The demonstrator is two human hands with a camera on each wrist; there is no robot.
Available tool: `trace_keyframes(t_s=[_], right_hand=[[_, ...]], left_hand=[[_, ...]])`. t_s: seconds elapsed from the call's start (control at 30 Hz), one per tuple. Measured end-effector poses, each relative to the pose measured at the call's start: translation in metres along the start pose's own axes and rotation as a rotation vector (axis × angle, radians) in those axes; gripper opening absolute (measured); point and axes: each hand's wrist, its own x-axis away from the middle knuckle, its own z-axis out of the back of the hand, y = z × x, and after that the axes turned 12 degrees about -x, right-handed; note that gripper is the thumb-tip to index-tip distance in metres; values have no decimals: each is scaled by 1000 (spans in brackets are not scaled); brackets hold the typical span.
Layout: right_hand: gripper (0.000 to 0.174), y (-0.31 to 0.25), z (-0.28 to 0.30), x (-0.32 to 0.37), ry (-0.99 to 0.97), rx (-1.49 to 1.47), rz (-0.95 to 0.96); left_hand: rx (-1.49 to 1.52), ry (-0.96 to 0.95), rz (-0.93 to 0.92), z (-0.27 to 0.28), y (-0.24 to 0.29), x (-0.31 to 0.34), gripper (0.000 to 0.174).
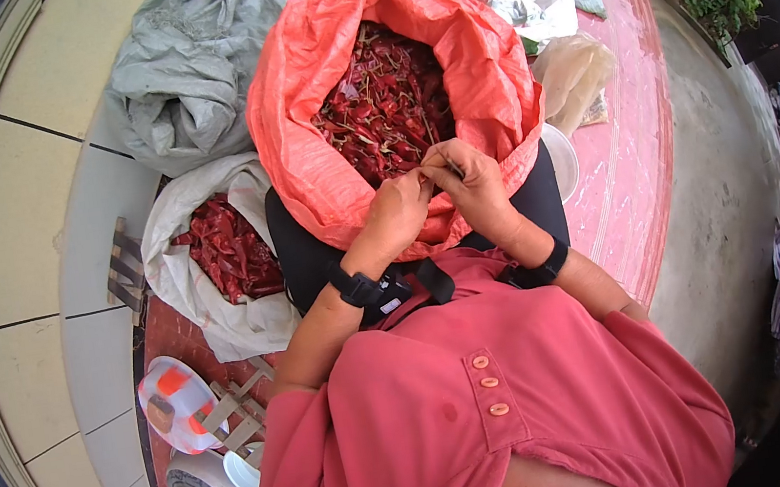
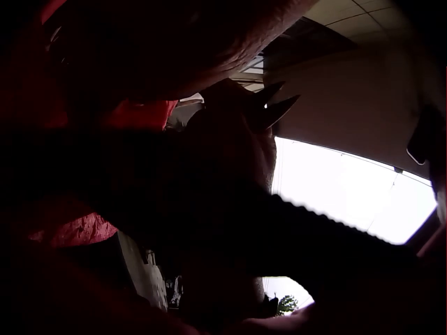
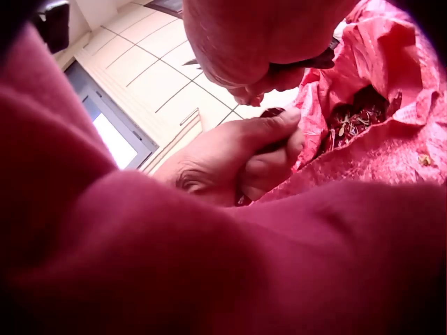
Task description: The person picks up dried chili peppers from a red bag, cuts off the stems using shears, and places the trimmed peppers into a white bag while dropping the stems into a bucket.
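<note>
A large orange-red sack [image 1: 299,147] stands open before the person, full of dried red chili peppers [image 1: 381,97] with pale stems. Over its near rim the left hand [image 1: 397,208] and right hand [image 1: 477,195] meet at the fingertips. Curled fingers of the left hand pinch a dark red chili pepper [image 3: 272,112], mostly hidden by the thumb. The right hand grips small scissors [image 3: 323,58]. Their two pointed blades [image 2: 281,113] stand apart in the dark left wrist view, where the handles are hidden in the hand.
At the left, a white sack [image 1: 196,195] holds shinier red peppers [image 1: 231,250]. Behind it lies a grey sack [image 1: 179,64]. A white basin [image 1: 561,162] and a tan bag [image 1: 575,76] sit at the right. A patterned plastic bowl [image 1: 175,410] is low at left.
</note>
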Motion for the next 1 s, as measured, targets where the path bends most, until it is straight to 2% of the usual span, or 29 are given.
trace_keyframes(t_s=[0.07,0.1,0.17,0.2,0.23,0.27,0.3,0.33,0.37,0.4,0.47,0.57,0.63,0.67,0.7,0.73,0.77,0.8,0.83,0.87,0.9,0.97,1.0], right_hand=[[11,-27,1,0,-150,555,284],[15,-42,-6,3,-207,582,282],[13,-54,-1,-6,-101,489,299],[13,-57,1,-8,-52,440,301],[13,-59,9,-9,93,341,238],[15,-62,23,-11,192,464,370],[16,-59,36,-6,329,439,226],[14,-53,53,-2,428,417,180],[11,-42,74,3,487,454,205],[11,-41,89,11,545,606,78],[13,-9,130,28,610,571,-1],[16,14,168,38,599,754,-204],[18,23,178,44,571,959,-209],[19,28,180,46,555,1058,-208],[18,35,182,42,646,913,-261],[18,18,166,32,661,782,-271],[17,1,146,23,676,652,-283],[16,-11,126,17,689,524,-296],[14,-4,116,12,523,574,-127],[17,-15,96,3,325,694,-97],[22,-2,88,-1,145,713,-114],[30,23,72,-7,5,812,-126],[31,36,70,-9,-56,822,-212]], left_hand=[[89,66,-61,-22,-18,-7,38],[94,108,-41,-27,-21,-7,38],[103,187,-9,-28,-28,-7,38],[66,197,75,-15,-19,-1,36],[26,212,160,15,1,5,35],[-15,229,246,42,14,12,34],[-81,317,269,63,18,22,34],[-149,403,291,79,14,35,36],[-211,508,311,89,2,46,35],[-273,612,328,99,-11,57,34],[-341,654,471,116,-43,79,33],[-444,616,578,124,-117,110,39],[-511,594,644,120,-172,129,46],[-631,524,755,119,-170,133,47],[-751,450,864,118,-165,134,49],[-869,375,969,118,-161,132,50],[-836,433,922,118,-161,128,50],[-715,504,782,117,-158,122,48],[-590,569,641,116,-153,113,46],[-464,633,499,113,-144,103,45],[-332,659,426,110,-118,89,41],[-59,642,291,98,-58,61,36],[80,600,229,89,-37,51,34]])
